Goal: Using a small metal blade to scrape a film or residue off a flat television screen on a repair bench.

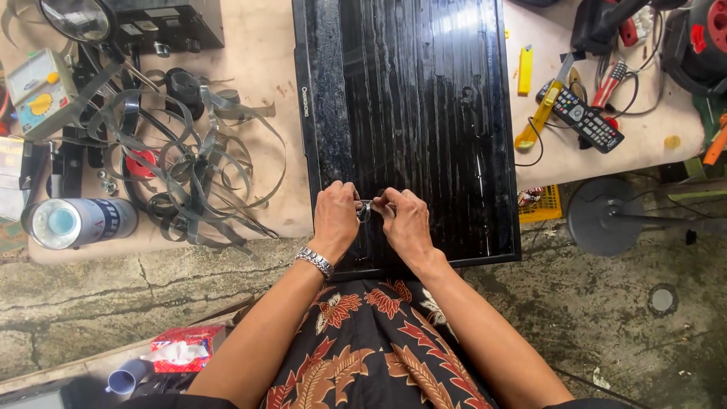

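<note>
A large black flat screen panel [413, 113] lies face-up across a pale work surface [257, 68], its near edge overhanging toward the person's lap and its glossy face streaked with wet-looking vertical marks. To its left sits a tangle of grey metal strapping [201, 163], with a silver spray can [76, 222] on its side and a small yellow-dialled meter [34, 91] farther back. To the right of the panel rest a black remote control [581, 116], a yellow-handled tool [536, 121], a yellow utility knife [525, 70] and red-handled pliers [612, 82]. On the cracked concrete floor [606, 326] stand a round black stand base [602, 216] and, near the person's knee, a red tissue packet [182, 347].

At the panel's lower part, the left hand [335, 220], a metal bracelet [315, 262] at its wrist, and the right hand [407, 221] are drawn close together, fingertips pinching a small clear, shiny piece [365, 209] between them just above the screen surface. What the piece is cannot be told; it looks like film or tape. Judging by the streaks across the whole face and the piece only gripped at one spot, the work on the panel appears early, with most of the surface untouched.
</note>
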